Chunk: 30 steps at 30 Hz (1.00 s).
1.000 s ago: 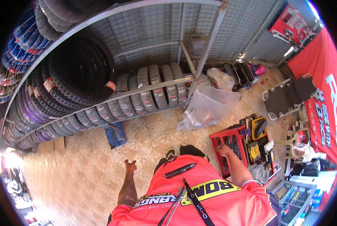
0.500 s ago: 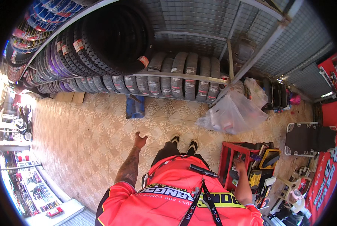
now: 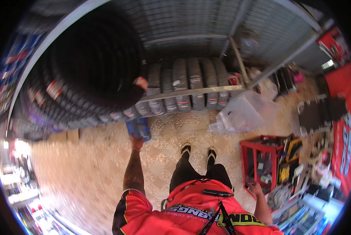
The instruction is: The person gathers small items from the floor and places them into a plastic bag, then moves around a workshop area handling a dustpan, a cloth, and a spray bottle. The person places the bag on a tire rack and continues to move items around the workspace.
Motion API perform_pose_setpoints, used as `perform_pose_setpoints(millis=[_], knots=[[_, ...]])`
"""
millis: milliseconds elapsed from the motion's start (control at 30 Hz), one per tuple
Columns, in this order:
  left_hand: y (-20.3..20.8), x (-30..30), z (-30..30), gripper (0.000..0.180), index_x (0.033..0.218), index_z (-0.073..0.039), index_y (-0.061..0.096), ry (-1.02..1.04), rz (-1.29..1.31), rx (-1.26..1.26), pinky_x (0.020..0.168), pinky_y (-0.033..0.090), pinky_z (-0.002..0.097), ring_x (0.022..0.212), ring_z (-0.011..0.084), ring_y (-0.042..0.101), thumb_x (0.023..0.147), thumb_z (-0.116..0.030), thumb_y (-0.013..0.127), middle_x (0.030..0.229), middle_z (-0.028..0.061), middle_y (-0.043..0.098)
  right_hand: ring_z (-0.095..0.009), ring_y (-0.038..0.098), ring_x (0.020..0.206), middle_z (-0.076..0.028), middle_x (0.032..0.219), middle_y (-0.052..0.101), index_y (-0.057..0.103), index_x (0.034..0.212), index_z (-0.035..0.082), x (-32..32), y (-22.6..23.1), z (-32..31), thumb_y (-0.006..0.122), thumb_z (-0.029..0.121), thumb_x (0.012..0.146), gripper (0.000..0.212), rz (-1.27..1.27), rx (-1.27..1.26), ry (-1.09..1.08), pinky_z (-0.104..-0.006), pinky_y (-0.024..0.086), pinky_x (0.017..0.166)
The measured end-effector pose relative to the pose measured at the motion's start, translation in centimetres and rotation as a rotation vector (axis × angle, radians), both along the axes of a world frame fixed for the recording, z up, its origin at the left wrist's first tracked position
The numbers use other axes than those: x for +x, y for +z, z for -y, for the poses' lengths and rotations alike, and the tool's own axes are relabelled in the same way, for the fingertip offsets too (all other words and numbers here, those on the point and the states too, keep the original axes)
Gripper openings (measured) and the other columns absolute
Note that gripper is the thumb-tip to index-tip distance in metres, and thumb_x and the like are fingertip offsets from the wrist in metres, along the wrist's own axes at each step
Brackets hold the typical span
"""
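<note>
- Head view: the left hand (image 3: 136,141) reaches forward, its fingers over the near edge of a blue box-shaped object (image 3: 139,127); blur hides whether they grasp it or only touch it, so I cannot tell.
- The blue object lies on the patterned tile floor (image 3: 89,164), just in front of the lower row of tires, ahead and to the left of the person's feet.
- The right hand (image 3: 255,188) is low at the person's right side, released, with fingers loosely bent and apart. It is beside the near end of a red-framed tool cart (image 3: 244,164); contact with the frame cannot be made out.
- Tools and cases crowd the cart's right side, among them a yellow-and-black case (image 3: 284,172).
- Upright tires (image 3: 179,84) stand in a row behind a metal rack bar (image 3: 195,91); larger knobby tires (image 3: 58,96) hang together at the left.
- A translucent plastic bag (image 3: 248,111) sits on the floor by the right end of the rack.
- Farther right are a dark folding cot (image 3: 320,113) with a metal frame and a red banner (image 3: 343,150).
- The person wears a red jersey (image 3: 181,196), dark trousers (image 3: 185,172) and a black lanyard (image 3: 225,219).
</note>
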<state>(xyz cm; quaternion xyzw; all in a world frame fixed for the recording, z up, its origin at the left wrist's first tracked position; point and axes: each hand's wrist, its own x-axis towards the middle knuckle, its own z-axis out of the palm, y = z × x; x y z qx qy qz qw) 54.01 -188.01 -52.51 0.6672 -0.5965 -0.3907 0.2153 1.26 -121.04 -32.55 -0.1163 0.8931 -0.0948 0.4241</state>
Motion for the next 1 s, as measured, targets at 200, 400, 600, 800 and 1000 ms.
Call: perform_pose_setpoints(millis=[200,400,600,800,1000], knots=[[-1.2,0.5,8.6,0.085,0.143,-0.003,0.032,-0.138,0.181,-0.089,0.102,0.043,0.0564,0.123,0.0490,0.050,0.076,-0.026,0.079,0.133,0.0349,0.049,-0.034,0.070,0.097,-0.019,0.101,0.073,0.067,0.119,0.007,5.8,4.9,10.2,0.071,0.042,0.085,0.049,0.007,0.087,0.204,-0.0418,0.054,0.087],[-2.9,-0.6,12.2,0.087,0.147,0.001,0.028,-0.151,0.342,-0.007,0.100,0.045,0.0566,0.121,0.0532,0.051,0.080,-0.030,0.074,0.133,0.0370,0.049,-0.032,0.069,0.098,-0.019,0.105,0.071,0.066,0.116,0.005,7.7,8.5,18.1,0.067,0.035,0.089,0.040,-0.005,-0.144,0.156,-0.0416,0.054,0.086],[-3.4,-2.1,12.8,0.083,0.146,0.002,0.035,-0.271,0.289,0.103,0.100,0.047,0.0554,0.121,0.0495,0.054,0.079,-0.034,0.070,0.132,0.0368,0.052,-0.034,0.068,0.099,-0.018,0.106,0.071,0.066,0.117,0.007,9.1,7.9,17.4,0.065,0.039,0.089,0.043,0.003,-0.056,0.180,-0.0433,0.053,0.090],[-2.9,-3.3,12.5,0.085,0.146,-0.001,0.036,-0.263,0.595,0.071,0.098,0.049,0.0555,0.117,0.0489,0.058,0.077,-0.035,0.073,0.126,0.0360,0.056,-0.038,0.064,0.109,-0.020,0.113,0.069,0.066,0.119,0.010,10.8,5.8,11.9,0.065,0.043,0.087,0.046,0.064,0.199,0.097,-0.0459,0.050,0.095],[-5.2,-2.1,13.9,0.075,0.139,-0.001,0.044,-0.341,0.553,0.018,0.094,0.050,0.0552,0.108,0.0489,0.061,0.077,-0.031,0.073,0.120,0.0325,0.061,-0.036,0.066,0.103,-0.019,0.108,0.071,0.066,0.118,0.007,12.2,4.7,12.5,0.064,0.039,0.089,0.043,0.001,0.148,0.119,-0.0442,0.052,0.092]])
